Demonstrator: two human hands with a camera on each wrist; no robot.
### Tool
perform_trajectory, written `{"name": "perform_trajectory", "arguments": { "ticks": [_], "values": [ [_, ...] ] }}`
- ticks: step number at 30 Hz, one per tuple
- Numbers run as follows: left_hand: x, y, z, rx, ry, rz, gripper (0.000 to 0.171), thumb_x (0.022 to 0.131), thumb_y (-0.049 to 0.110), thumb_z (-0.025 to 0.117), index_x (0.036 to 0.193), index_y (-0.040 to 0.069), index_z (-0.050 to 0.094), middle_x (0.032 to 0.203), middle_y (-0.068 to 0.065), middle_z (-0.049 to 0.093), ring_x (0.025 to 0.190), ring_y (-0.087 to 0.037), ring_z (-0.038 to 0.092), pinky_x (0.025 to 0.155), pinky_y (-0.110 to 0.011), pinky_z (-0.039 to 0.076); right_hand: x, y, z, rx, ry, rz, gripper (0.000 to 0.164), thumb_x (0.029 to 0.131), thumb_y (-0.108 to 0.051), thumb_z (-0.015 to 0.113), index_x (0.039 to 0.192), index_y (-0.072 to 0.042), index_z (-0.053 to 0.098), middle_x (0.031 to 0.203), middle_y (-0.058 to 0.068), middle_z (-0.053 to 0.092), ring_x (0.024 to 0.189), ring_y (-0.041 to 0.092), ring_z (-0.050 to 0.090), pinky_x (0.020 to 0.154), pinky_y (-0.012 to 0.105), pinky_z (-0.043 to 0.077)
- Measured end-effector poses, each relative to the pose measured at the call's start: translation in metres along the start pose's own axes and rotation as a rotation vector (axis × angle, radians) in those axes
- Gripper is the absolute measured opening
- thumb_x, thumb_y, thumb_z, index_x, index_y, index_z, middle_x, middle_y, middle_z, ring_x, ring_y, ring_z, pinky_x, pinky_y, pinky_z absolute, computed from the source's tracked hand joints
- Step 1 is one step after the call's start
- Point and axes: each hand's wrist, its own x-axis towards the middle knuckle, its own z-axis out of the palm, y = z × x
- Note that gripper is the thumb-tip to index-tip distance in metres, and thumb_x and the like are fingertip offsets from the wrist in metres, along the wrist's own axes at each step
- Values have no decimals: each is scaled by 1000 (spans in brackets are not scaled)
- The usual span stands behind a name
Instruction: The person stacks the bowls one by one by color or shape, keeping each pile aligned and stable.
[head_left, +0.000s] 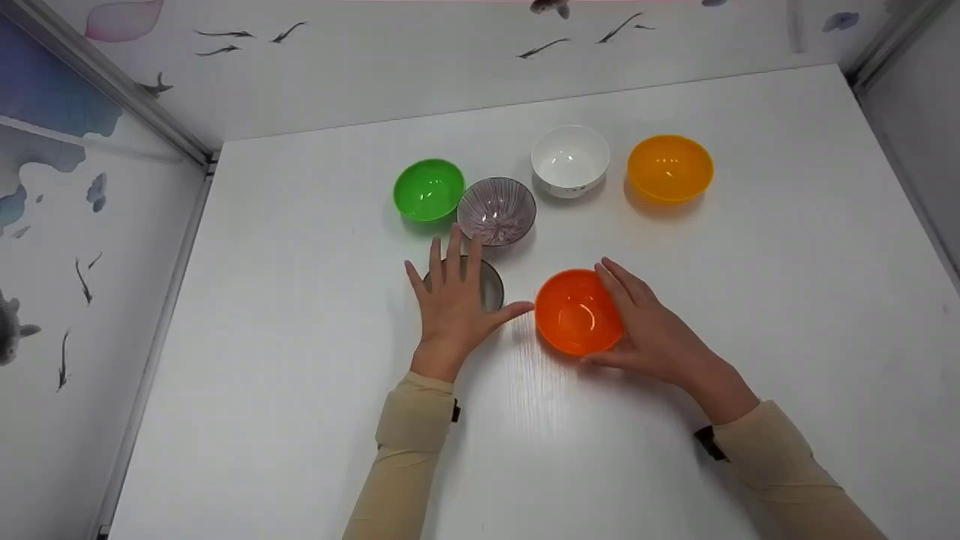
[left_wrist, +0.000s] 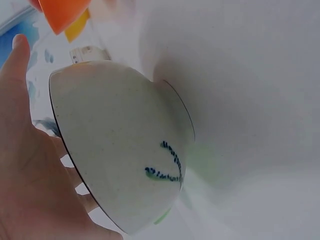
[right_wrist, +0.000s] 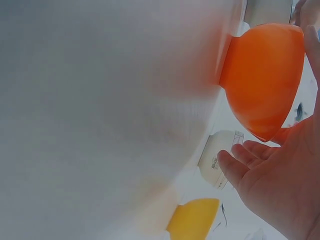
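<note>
My left hand (head_left: 452, 319) is spread wide over a dark-rimmed bowl (head_left: 492, 288) and hides much of it. In the left wrist view that bowl (left_wrist: 112, 140) shows a pale outside with a blue-dotted sprig, and the fingers reach past its rim. At the right side of an orange bowl (head_left: 574, 311) is my right hand (head_left: 660, 337), thumb near the closest rim and forefinger at the far rim. The right wrist view shows the orange bowl (right_wrist: 265, 75) standing upright, with the other right fingers (right_wrist: 232, 167) loosely extended away from it.
Behind the hands stand a green bowl (head_left: 429, 190), a purple-streaked bowl (head_left: 496, 211), a white bowl (head_left: 570, 161) and a yellow-orange bowl (head_left: 670, 169). The green and streaked bowls sit side by side. Panels with painted fish border the white table (head_left: 285, 315) at back and left.
</note>
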Motion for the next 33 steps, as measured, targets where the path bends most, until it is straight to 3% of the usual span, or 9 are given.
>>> {"name": "perform_trajectory", "arguments": {
  "ticks": [7, 22, 33],
  "values": [
    [-3, -4, -1, -10, 3, -16, 122, 70, 90, 54, 162, 25, 6, 170, -3, -4, 157, -32, 0, 122, -69, 1, -2, -2, 1, 0, 22, -15, 121, 72, -56, 84, 161, -13, 13, 168, 7, 12, 152, 34, 22, 108, 58, 46],
    [-8, -14, 0, -39, 17, -38, 122, 71, 88, 56, 162, 26, 4, 170, -2, -5, 157, -32, 4, 123, -68, 3, -2, -6, -1, 0, -49, 50, 119, 75, -51, 83, 161, -13, 11, 169, 5, 9, 154, 31, 18, 112, 56, 43],
    [-10, -18, 2, -27, 33, -38, 120, 73, 88, 55, 162, 24, 5, 170, -3, -1, 156, -33, 7, 123, -68, 7, -3, -7, -2, 5, -43, 28, 115, 81, -53, 78, 161, -9, 8, 168, 10, 10, 154, 33, 17, 115, 56, 38]
  ]
}}
